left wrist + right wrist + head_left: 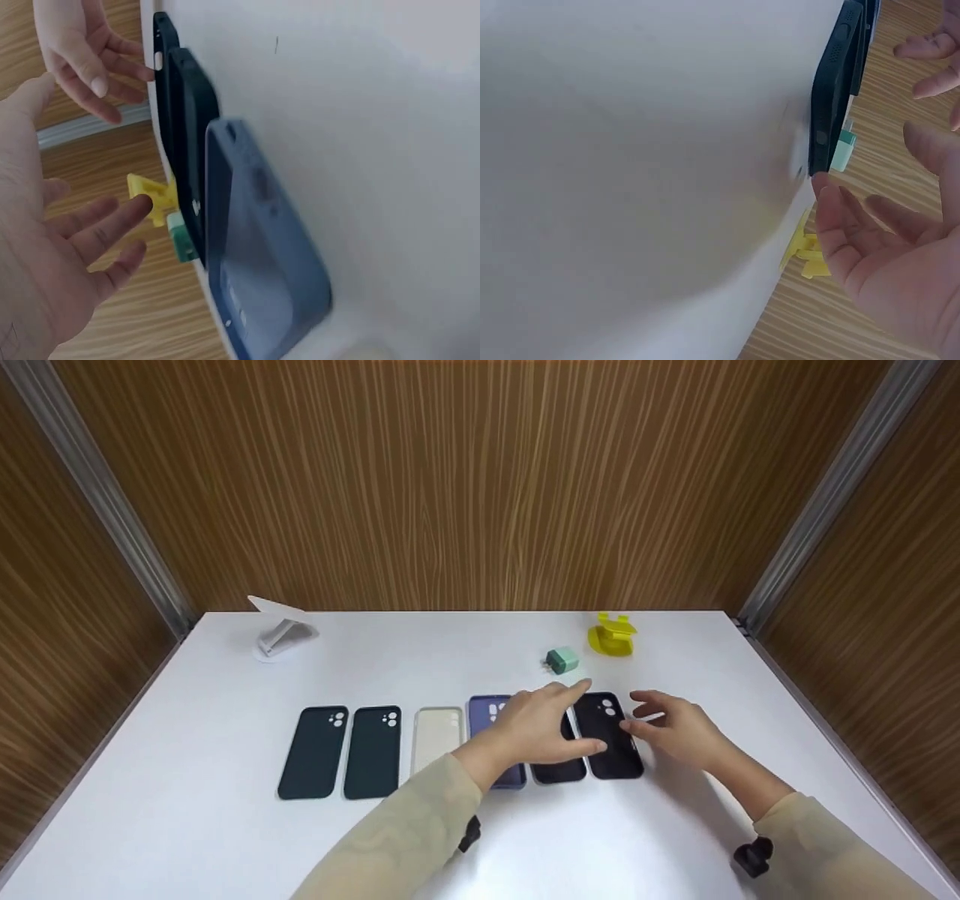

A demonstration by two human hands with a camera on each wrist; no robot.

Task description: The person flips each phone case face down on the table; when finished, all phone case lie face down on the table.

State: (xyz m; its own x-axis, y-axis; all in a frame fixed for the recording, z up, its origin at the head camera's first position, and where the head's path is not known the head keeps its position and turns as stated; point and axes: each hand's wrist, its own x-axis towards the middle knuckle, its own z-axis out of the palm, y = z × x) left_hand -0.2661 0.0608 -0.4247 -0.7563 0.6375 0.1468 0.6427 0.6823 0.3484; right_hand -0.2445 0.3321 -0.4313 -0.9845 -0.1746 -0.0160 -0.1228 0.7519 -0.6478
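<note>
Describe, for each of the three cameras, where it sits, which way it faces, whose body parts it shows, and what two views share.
Head: worn high, looks forward and down at the white table and a row of phone cases; shows both sleeved arms, left hand, right hand.
Left wrist: looks past the open left palm at the purple case.
Right wrist: looks along the table at the rightmost black case; shows right fingers.
Shared: the yellow stand and green charger show in all views.

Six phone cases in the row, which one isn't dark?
The cream case, third from the left end of the row. The two left of it are dark green, and the three right of it are purple, then two black ones.
</note>
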